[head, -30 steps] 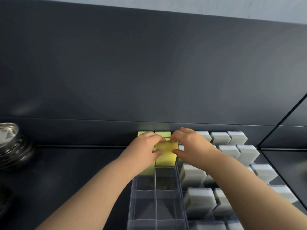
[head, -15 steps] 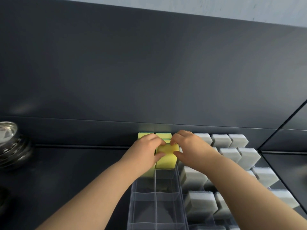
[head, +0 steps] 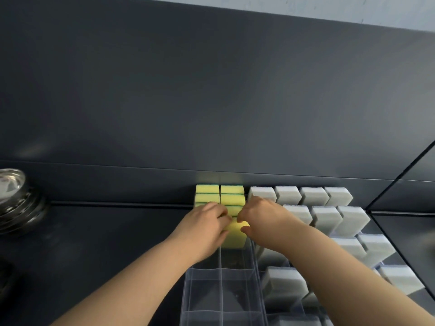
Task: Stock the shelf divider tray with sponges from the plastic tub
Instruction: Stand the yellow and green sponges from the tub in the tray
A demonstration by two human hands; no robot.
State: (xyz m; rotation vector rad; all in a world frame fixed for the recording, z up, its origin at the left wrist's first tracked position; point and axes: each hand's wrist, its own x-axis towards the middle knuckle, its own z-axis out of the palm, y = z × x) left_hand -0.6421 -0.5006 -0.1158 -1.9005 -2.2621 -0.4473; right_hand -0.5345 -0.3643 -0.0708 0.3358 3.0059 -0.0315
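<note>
- Grip: left hand (head: 204, 228) and right hand (head: 263, 218) both pinched one yellow sponge (head: 234, 235) at the divider tray's (head: 221, 290) far end.
- Uneven pushing could jam it crooked in its lane.

Stacked steel bowls (head: 14, 198), perhaps, dark back panel (head: 211, 102)

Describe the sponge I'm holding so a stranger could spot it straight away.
Find the clear tray against the dark back wall. In its right lane, nearest of the yellow sponges, is the held sponge. Only it is pinched between the left hand and right hand; the white sponges stand further right.
</note>
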